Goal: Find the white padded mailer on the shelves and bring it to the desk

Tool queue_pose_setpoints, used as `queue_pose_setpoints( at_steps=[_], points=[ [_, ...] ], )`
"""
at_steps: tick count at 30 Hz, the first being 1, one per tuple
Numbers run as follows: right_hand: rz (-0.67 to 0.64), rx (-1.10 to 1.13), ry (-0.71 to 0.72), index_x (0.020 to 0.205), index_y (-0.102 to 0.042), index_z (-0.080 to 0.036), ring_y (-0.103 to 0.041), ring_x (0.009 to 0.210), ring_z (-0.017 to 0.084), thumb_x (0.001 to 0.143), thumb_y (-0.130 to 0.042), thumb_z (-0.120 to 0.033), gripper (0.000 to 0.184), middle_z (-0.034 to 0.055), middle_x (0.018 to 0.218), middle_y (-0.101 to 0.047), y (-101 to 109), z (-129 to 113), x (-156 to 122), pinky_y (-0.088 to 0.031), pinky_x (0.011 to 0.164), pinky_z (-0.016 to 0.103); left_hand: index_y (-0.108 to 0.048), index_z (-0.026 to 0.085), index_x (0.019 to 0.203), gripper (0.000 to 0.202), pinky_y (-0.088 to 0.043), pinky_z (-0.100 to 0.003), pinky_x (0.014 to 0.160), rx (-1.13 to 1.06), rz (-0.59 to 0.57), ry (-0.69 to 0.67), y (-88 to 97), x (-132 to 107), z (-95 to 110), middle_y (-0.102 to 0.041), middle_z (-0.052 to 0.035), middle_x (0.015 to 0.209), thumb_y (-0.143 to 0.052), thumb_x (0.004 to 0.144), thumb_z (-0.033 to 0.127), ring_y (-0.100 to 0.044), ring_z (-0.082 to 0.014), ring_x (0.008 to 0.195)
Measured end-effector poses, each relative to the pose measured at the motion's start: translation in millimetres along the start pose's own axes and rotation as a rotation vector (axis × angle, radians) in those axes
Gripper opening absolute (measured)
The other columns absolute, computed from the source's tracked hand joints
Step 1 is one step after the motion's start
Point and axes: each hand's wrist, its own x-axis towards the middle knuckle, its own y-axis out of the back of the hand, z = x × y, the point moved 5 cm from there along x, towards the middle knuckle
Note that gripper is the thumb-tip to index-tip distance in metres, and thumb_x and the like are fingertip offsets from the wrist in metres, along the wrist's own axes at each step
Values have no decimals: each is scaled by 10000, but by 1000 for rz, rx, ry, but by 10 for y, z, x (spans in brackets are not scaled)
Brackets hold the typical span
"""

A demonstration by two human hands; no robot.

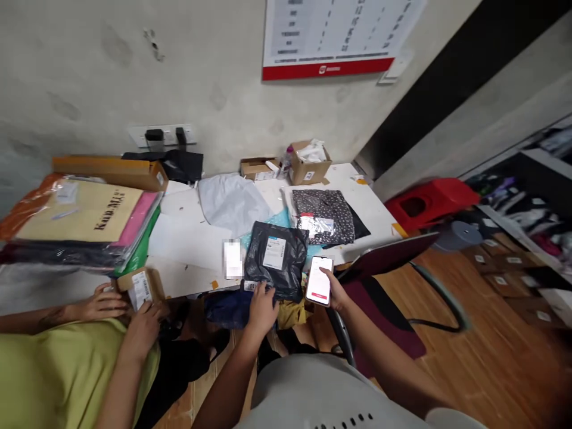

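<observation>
Wall sheet (330,36) ahead, red stool (447,193) to your right

On your left lies a stack of bagged goods (89,229), a cream pack (83,205) on top, with a brown box (107,170) behind it. Two black plugs (155,137) sit in the wall socket panel (139,137). On the white counter (373,208), you have a grey bag (232,199) and, near the wall, a cardboard box (309,173) of crumpled white material.

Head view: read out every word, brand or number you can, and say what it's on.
"K…-M…", other letters unclear: yellow package.
Too blurred to read: wall chart.
Too small to read: labels on the dark parcel, patterned package and co-worker's cardboard box.
Too small to read: phone screen.
</observation>
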Motion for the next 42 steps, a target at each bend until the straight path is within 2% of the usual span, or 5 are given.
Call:
queue_pose_setpoints(
  at_steps=[14, 21, 30, 34, 42],
  points=[
    [-71, 333, -7, 1257, -589, -84, -713, 975, 317, 980, -350, -497, 552, 180, 1048, -743, 503, 294, -1028, -523, 932, 498, -695, 191, 1137, 323, -519, -257, 880, -220, -331, -219, -976, 289, 713, -704, -69, 1095, -458, 918, 216, -663, -163, 994],
    [-74, 473, 192, 1260, -602, -113, -711, 969, 318, 981, -331, -397, 482, 182, 1103, -727, 979, 114, -1547, -519, 927, 526, -560, 197, 1319, 437, -229, -553, 1142, 173, 29, -108, -657, 832, 1045, -285, -165, 1534, -535, 882, 208, -219, -357, 1425],
    [15, 511, 87, 1417, -444, -112, -722, 930, 323, 961, -367, -358, 524, 199, 1117, -721, 1874, 90, -1878, -494, 962, 542, -628, 121, 1014, 162, -495, -397, 878, 441, 64, 128, -538, 1175, 997, -620, -88, 1086, -596, 909, 240, -586, -220, 1031],
    [2, 534, 6, 1451, -404, -130, -723, 925, 331, 949, -394, -400, 570, 202, 1112, -723, 2153, 48, -1853, -512, 936, 529, -616, 136, 1026, 201, -489, -376, 868, 470, 235, 196, 56, 1046, 1046, -635, -71, 1047, -497, 971, 289, -605, -190, 976],
    [-87, 422, 48, 1501, -331, -123, -733, 888, 320, 957, -396, -348, 593, 192, 1079, -735, 2012, -69, -1808, -556, 854, 512, -601, 99, 948, 244, -426, -316, 746, 597, 517, 370, 2454, 642, 675, -645, -149, 976, -396, 938, 231, -598, -254, 942]
  ],
)
